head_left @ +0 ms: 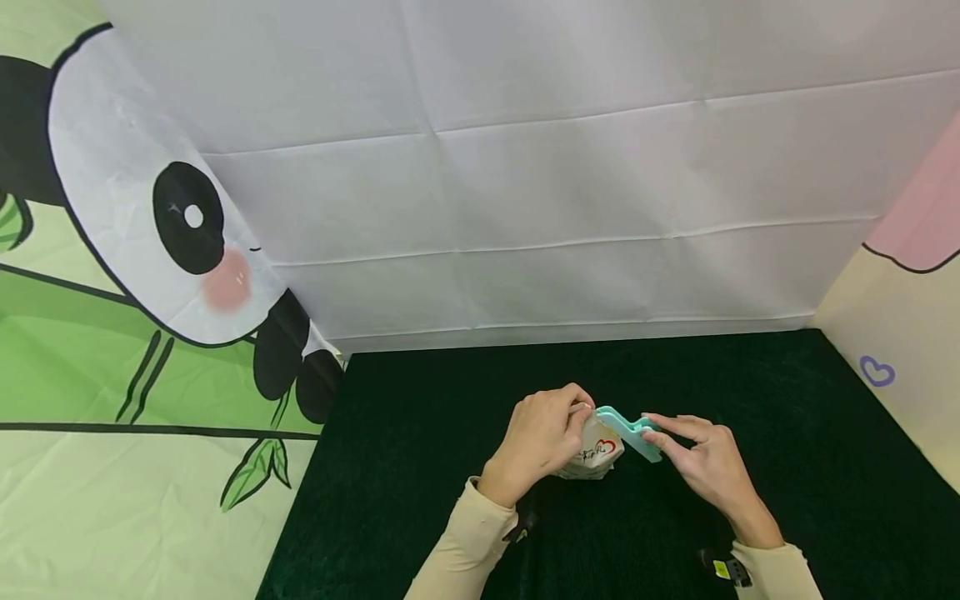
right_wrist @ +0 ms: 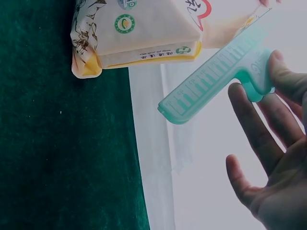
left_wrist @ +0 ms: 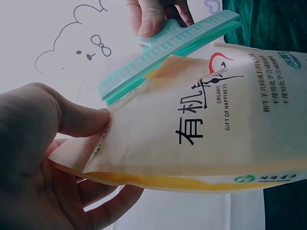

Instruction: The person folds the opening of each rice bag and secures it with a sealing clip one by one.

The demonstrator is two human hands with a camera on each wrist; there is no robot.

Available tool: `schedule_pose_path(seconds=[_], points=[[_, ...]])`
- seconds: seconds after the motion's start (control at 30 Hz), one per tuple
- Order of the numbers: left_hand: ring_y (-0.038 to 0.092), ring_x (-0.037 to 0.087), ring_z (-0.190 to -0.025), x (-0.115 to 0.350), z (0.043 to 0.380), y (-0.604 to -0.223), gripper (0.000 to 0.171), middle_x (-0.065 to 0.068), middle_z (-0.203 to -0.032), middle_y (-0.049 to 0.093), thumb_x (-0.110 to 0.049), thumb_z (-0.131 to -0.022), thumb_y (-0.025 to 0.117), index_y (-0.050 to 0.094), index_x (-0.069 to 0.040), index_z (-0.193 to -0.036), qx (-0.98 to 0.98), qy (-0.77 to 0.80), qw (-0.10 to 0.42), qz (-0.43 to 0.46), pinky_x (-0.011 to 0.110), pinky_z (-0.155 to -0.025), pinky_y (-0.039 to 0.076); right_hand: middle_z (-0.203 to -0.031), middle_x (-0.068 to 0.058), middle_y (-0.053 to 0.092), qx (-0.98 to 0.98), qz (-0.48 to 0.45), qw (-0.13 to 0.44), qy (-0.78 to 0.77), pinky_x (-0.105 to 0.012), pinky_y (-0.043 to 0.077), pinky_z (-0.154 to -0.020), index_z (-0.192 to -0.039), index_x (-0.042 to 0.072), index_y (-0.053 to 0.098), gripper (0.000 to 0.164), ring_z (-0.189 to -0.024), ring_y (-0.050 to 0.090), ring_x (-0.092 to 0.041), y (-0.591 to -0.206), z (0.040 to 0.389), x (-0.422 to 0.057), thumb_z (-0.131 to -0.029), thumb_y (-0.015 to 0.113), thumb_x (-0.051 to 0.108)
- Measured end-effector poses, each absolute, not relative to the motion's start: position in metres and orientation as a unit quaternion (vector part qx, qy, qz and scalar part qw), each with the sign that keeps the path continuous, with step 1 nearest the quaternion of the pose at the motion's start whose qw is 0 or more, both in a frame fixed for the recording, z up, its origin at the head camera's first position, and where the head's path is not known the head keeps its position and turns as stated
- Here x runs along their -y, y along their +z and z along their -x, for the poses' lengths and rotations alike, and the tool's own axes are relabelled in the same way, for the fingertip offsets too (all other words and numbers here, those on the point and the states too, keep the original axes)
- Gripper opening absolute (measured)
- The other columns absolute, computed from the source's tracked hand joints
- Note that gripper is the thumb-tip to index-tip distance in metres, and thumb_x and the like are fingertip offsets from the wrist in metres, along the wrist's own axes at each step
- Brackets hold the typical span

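Observation:
A cream paper food bag (head_left: 597, 447) with Chinese lettering and a red heart-like mark stands on the dark green cloth. My left hand (head_left: 537, 433) pinches the folded top of the bag (left_wrist: 192, 120) between thumb and fingers. From the right, my right hand (head_left: 699, 457) holds a turquoise bag clip (head_left: 633, 433) by its handle, thumb on one side and fingertips on the other. In the left wrist view the long ribbed bar of the clip (left_wrist: 168, 55) lies along the bag's upper edge. In the right wrist view one end of the clip (right_wrist: 211, 79) sticks out past the bag.
The dark green cloth (head_left: 420, 467) covers the table. Behind it hangs a white sheet (head_left: 525, 183). A panda-printed curtain (head_left: 135, 250) is on the left and a cream and pink one (head_left: 892, 333) on the right.

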State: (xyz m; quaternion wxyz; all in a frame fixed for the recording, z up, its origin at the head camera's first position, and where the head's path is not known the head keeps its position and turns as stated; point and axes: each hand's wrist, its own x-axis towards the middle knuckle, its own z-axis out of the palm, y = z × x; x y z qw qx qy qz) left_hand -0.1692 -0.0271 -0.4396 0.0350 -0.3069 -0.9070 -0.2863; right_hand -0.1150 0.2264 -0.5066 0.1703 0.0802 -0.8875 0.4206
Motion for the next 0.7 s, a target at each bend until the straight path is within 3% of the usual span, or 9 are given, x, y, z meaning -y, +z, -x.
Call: schedule_pose_path(seconds=[0.13,0.23,0.33,0.47,0.7], points=[[0.055,-0.001,-0.068,0.027,0.1702,-0.4405,0.017,-0.004,-0.094,0.076,-0.023,-0.11,0.058,0.073,-0.015,-0.114,0.906,-0.285,0.04,0.309,0.013,-0.061,0.044,-0.108,-0.005,0.083,0.894,-0.082,0.173,0.404,-0.025,0.053,-0.082,-0.123,0.016,0.081,0.026,-0.101,0.066,-0.007,-0.5065,0.1151,-0.2267,-0.097,0.078,0.014],[0.055,-0.001,-0.067,0.027,0.1709,-0.4419,0.017,-0.004,-0.093,0.076,-0.023,-0.11,0.059,0.073,-0.015,-0.113,0.906,-0.284,0.043,0.312,0.013,-0.06,0.044,-0.107,-0.005,0.083,0.896,-0.081,0.172,0.401,-0.033,0.054,-0.085,-0.123,0.015,0.081,0.026,-0.105,0.069,-0.022,-0.5066,0.1153,-0.2262,-0.097,0.078,0.014],[0.054,-0.001,-0.066,0.0276,0.1714,-0.4423,0.017,-0.004,-0.093,0.076,-0.022,-0.109,0.059,0.074,-0.015,-0.113,0.905,-0.284,0.045,0.313,0.013,-0.059,0.044,-0.107,-0.01,0.083,0.89,-0.084,0.171,0.413,-0.055,0.056,-0.091,-0.122,0.012,0.081,0.026,-0.11,0.07,-0.041,-0.5068,0.1156,-0.2254,-0.097,0.078,0.012],[0.053,-0.001,-0.065,0.0287,0.1715,-0.4412,0.016,-0.004,-0.094,0.077,-0.022,-0.109,0.06,0.075,-0.015,-0.112,0.904,-0.286,0.046,0.315,0.013,-0.058,0.043,-0.106,-0.016,0.082,0.882,-0.093,0.172,0.429,-0.077,0.043,-0.099,-0.121,0.008,0.08,0.026,-0.119,0.065,-0.056,-0.5064,0.1163,-0.2242,-0.096,0.078,0.009],[0.057,0.0,-0.072,0.0303,0.1712,-0.4405,0.017,-0.004,-0.101,0.078,-0.023,-0.109,0.06,0.075,-0.017,-0.113,0.903,-0.295,0.034,0.311,0.013,-0.062,0.045,-0.099,-0.018,0.082,0.878,-0.083,0.197,0.429,-0.078,0.039,-0.105,-0.118,0.005,0.081,0.025,-0.109,0.071,-0.053,-0.5058,0.1161,-0.2253,-0.092,0.08,0.005]])
